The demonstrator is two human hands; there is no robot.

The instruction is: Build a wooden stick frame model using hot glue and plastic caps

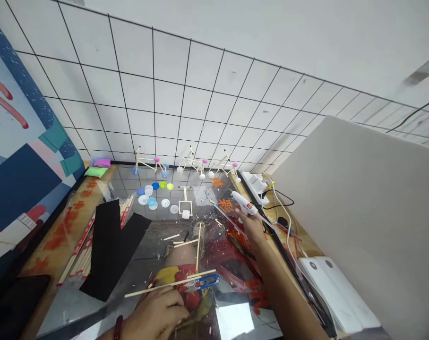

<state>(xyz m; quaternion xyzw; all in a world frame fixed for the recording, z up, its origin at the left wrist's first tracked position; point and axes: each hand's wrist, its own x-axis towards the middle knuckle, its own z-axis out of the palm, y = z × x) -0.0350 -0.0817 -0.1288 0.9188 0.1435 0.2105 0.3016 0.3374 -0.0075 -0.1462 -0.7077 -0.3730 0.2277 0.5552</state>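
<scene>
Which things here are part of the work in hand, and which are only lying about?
In hand: left hand holding a wooden stick; blue snips beside it; right hand at the glue gun.
Lying about: bottle caps; stick models; black sheet; bundle of sticks.

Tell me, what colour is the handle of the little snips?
Blue. The head view shows the thread snips beside the left hand.

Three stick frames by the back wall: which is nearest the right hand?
The rightmost frame, just beyond the glue gun the right hand grips; the other two stand farther left.
</scene>
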